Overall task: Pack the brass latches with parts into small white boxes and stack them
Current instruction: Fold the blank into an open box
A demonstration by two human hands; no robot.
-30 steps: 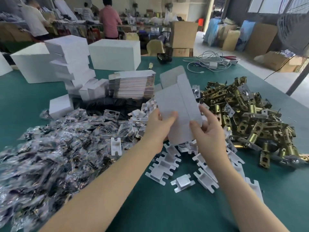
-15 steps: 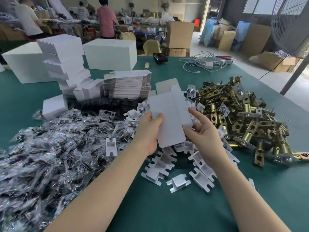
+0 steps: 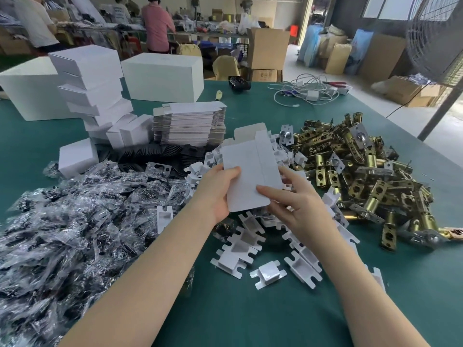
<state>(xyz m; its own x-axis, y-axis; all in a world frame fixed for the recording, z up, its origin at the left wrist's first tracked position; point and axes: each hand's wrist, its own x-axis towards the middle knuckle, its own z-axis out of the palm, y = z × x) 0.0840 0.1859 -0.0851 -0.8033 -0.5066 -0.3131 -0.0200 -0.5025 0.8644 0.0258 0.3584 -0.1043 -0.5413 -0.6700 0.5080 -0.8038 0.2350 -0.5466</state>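
Above the white inserts [image 3: 233, 251], left hand [image 3: 215, 194] and right hand [image 3: 298, 206] pinch a flat carton blank [image 3: 248, 176], fingers clamped on its edges; box-forming is apparently underway; next it likely needs squaring open.

**A packing workshop in a small hardware factory**

Bulk goods cover the broad green-covered worktable [image 3: 250, 321]: a loose heap of brass door latches [image 3: 355, 171] right of the held carton, clear plastic bags of small dark parts [image 3: 62, 221] to its left, a stack of flat white cardboard blanks [image 3: 190, 123] beyond. Brown corrugated shipping cartons [image 3: 268, 48], a wire-caged industrial fan [image 3: 436, 36] and other workers at cluttered benches [image 3: 157, 23] stand farther back.
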